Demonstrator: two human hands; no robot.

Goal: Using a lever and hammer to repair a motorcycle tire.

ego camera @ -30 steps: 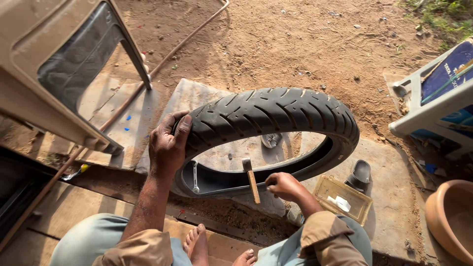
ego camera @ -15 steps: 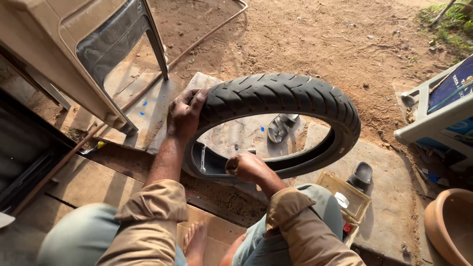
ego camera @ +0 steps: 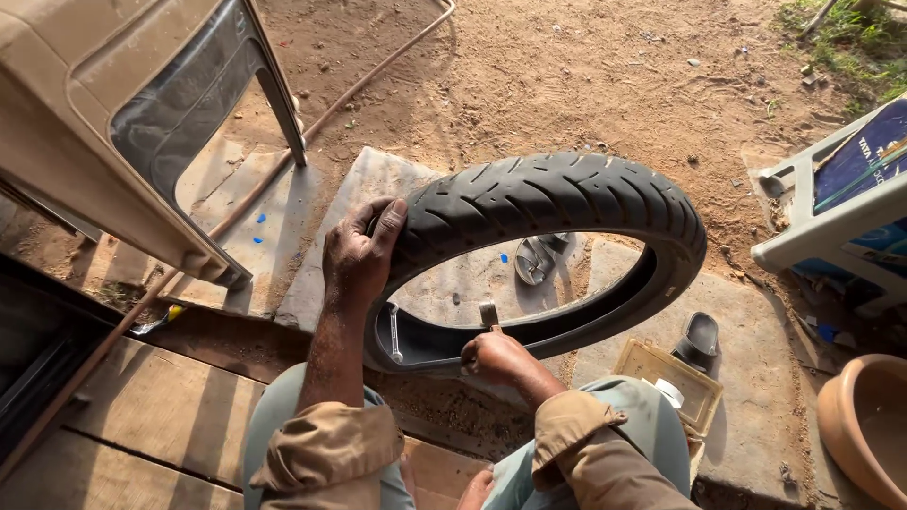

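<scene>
Warm, low sunlight washes the sandy ground (ego camera: 567, 66) at the far side, leaving it bright and faintly hazy, while the near-left corner under the plastic chair (ego camera: 113, 123) sits in deep shade. Long soft shadows run across the stone slab (ego camera: 312, 255) and wooden planks (ego camera: 142, 416), and the tyre (ego camera: 567, 198) shades its own inner wall, where only a dull sheen shows. Focus holds sharp across the centre, including the left hand (ego camera: 359, 255) and right hand (ego camera: 496, 357), with wide-angle stretching at the frame edges and no motion blur.
</scene>
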